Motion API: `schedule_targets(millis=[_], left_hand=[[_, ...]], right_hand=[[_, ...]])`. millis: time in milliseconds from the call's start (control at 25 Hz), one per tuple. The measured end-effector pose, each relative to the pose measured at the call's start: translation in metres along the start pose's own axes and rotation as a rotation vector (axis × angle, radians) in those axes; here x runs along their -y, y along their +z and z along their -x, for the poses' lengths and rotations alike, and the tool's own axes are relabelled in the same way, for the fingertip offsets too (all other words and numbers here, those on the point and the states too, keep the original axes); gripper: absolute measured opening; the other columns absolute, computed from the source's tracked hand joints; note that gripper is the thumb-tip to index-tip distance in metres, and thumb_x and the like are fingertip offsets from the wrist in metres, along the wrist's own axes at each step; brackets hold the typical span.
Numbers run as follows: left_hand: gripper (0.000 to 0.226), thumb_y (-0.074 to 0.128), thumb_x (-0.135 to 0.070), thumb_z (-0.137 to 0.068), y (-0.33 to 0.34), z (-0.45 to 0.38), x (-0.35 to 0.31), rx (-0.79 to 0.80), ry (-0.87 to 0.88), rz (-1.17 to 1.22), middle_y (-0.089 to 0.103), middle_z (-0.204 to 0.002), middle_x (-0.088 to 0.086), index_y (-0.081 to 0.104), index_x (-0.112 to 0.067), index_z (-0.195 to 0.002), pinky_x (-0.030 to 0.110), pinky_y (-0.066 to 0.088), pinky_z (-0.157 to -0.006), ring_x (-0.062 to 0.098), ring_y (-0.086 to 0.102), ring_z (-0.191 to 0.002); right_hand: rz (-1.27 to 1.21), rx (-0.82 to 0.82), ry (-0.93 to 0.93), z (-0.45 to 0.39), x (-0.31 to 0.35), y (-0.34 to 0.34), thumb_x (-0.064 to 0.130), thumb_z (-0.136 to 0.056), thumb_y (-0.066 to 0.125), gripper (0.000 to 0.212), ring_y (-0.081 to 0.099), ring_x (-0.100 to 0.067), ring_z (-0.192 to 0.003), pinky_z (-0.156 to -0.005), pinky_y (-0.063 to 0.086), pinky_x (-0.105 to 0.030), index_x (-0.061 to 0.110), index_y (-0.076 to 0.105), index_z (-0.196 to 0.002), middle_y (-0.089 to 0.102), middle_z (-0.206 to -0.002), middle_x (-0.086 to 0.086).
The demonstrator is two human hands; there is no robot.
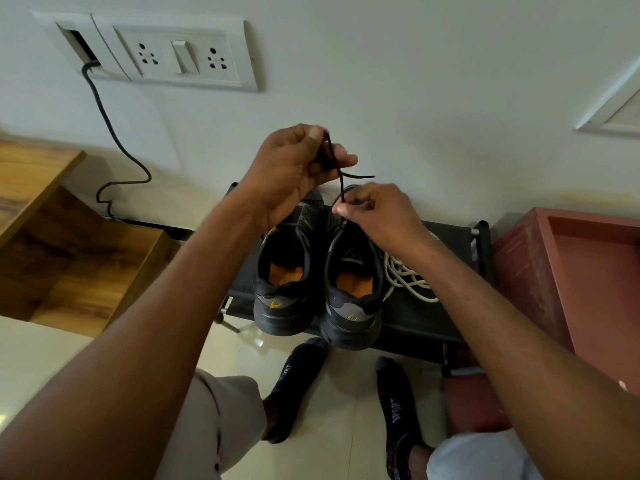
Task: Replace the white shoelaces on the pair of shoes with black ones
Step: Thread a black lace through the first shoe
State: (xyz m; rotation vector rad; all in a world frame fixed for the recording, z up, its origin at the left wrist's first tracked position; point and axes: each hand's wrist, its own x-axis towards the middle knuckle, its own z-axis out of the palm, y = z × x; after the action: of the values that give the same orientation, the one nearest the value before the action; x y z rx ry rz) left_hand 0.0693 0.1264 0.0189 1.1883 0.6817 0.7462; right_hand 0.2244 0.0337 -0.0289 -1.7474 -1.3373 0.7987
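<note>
A: Grip status?

B: Left hand (294, 164) grip pinches the upper run of the black lace (340, 183), raised well above the shoes. Right hand (372, 211) grip pinches the same lace lower down, just above the right shoe (353, 285) near its tongue.

A: Lace axis?

B: Runs steeply, up-left to down-right between the two grips, taut. A short free tip sticks out to the right between them. Right hand is nearer the eyelets, so I'd judge it feeds and the left hauls slack.

A: Materials?

B: Lace is thin, round, dark cord, limp. Shoes are dark mesh-and-synthetic trainers with orange insoles; left shoe (285, 282) sits touching its mate, heels near. Both rest on a black fabric rack (429, 317) as the surface.

A: Old laces?

B: White laces (407, 278) heaped just right of the right shoe, thick woven cord, loose coils.
</note>
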Motion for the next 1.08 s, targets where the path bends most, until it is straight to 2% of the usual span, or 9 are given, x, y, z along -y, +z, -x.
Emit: schedule_targets(millis=[40, 120, 200, 280, 440, 640, 760, 880, 1080], left_hand=[[0.018, 0.044, -0.021, -0.113, -0.001, -0.001, 0.002, -0.031, -0.007, -0.053, 0.067, -0.084, 0.005, 0.055, -0.011, -0.102, 0.039, 0.057, -0.080, 0.028, 0.074, -0.092], [0.012, 0.054, -0.022, -0.108, -0.011, -0.005, 0.009, -0.003, -0.001, -0.479, 0.063, -0.077, 0.004, 0.059, -0.012, -0.106, 0.040, 0.054, -0.075, 0.020, 0.068, -0.075], [0.015, 0.069, -0.021, -0.100, -0.016, -0.001, 0.018, 0.236, -0.048, -0.839, 0.070, -0.085, 0.008, 0.067, -0.015, -0.113, 0.038, 0.056, -0.076, 0.017, 0.067, -0.072], [0.019, 0.074, -0.027, -0.097, -0.006, 0.003, 0.025, 0.368, -0.086, -0.966, 0.074, -0.091, 0.005, 0.071, -0.021, -0.115, 0.033, 0.057, -0.076, 0.015, 0.067, -0.069], [0.025, 0.056, -0.021, -0.107, 0.009, -0.004, 0.015, 0.039, 0.131, -0.773, 0.073, -0.076, 0.010, 0.075, -0.012, -0.092, 0.032, 0.048, -0.067, 0.016, 0.062, -0.060], [0.032, 0.045, -0.019, -0.112, 0.009, 0.004, -0.009, -0.065, 0.368, -0.249, 0.070, -0.076, 0.018, 0.069, 0.002, -0.105, 0.031, 0.044, -0.063, 0.023, 0.056, -0.064], [0.033, 0.052, -0.030, -0.109, 0.000, 0.009, -0.007, -0.202, 0.228, -0.529, 0.066, -0.060, 0.003, 0.075, -0.009, -0.099, 0.026, 0.042, -0.060, 0.012, 0.053, -0.052], [0.027, 0.064, -0.039, -0.101, -0.017, 0.017, -0.007, -0.181, 0.018, -1.000, 0.061, -0.046, -0.011, 0.079, -0.023, -0.084, 0.025, 0.044, -0.061, 0.006, 0.055, -0.047], [0.044, 0.059, -0.054, -0.101, -0.017, 0.037, -0.027, -0.002, -0.212, -1.181, 0.069, -0.053, 0.006, 0.077, -0.019, -0.081, 0.029, 0.048, -0.061, 0.006, 0.052, -0.038]], right_hand=[[-0.101, -0.057, 0.006, -0.001, 0.004, -0.002, 0.027, -0.092, 0.080, 0.005, 0.072, -0.010, -0.092, -0.090, 0.058, -0.035, 0.032, 0.079, -0.094, 0.076, -0.099, 0.007], [-0.224, -0.199, -0.036, -0.006, 0.009, -0.008, 0.025, -0.089, 0.082, 0.013, 0.072, -0.018, -0.096, -0.093, 0.059, -0.040, 0.037, 0.079, -0.087, 0.074, -0.103, 0.006], [-0.256, -0.311, -0.087, -0.007, 0.011, -0.012, 0.028, -0.086, 0.084, 0.011, 0.067, -0.018, -0.102, -0.094, 0.058, -0.037, 0.038, 0.080, -0.085, 0.070, -0.111, 0.006], [-0.293, -0.319, -0.140, -0.005, 0.012, -0.012, 0.027, -0.085, 0.084, 0.009, 0.065, -0.019, -0.108, -0.094, 0.056, -0.032, 0.035, 0.081, -0.088, 0.068, -0.118, 0.003], [-0.379, -0.244, -0.131, -0.008, 0.014, -0.013, 0.019, -0.095, 0.074, 0.013, 0.069, -0.018, -0.104, -0.085, 0.055, -0.021, 0.023, 0.081, -0.105, 0.070, -0.119, -0.002], [0.081, 0.157, 0.016, 0.000, 0.001, -0.008, 0.021, -0.096, 0.073, 0.015, 0.064, 0.001, -0.096, -0.095, 0.051, -0.025, 0.023, 0.082, -0.108, 0.070, -0.105, 0.013], [-0.010, -0.002, 0.007, -0.001, 0.004, -0.006, 0.029, -0.094, 0.077, 0.012, 0.071, -0.006, -0.095, -0.093, 0.056, -0.030, 0.024, 0.084, -0.103, 0.076, -0.099, 0.007], [-0.148, -0.089, 0.061, -0.007, 0.004, -0.011, 0.012, -0.101, 0.062, 0.023, 0.070, -0.006, -0.105, -0.102, 0.054, -0.029, 0.022, 0.082, -0.107, 0.077, -0.106, 0.006], [0.265, -0.048, -0.007, -0.015, 0.002, 0.001, 0.012, -0.101, 0.058, 0.028, 0.059, -0.009, -0.102, -0.086, 0.043, -0.026, 0.027, 0.082, -0.104, 0.069, -0.111, 0.006]])
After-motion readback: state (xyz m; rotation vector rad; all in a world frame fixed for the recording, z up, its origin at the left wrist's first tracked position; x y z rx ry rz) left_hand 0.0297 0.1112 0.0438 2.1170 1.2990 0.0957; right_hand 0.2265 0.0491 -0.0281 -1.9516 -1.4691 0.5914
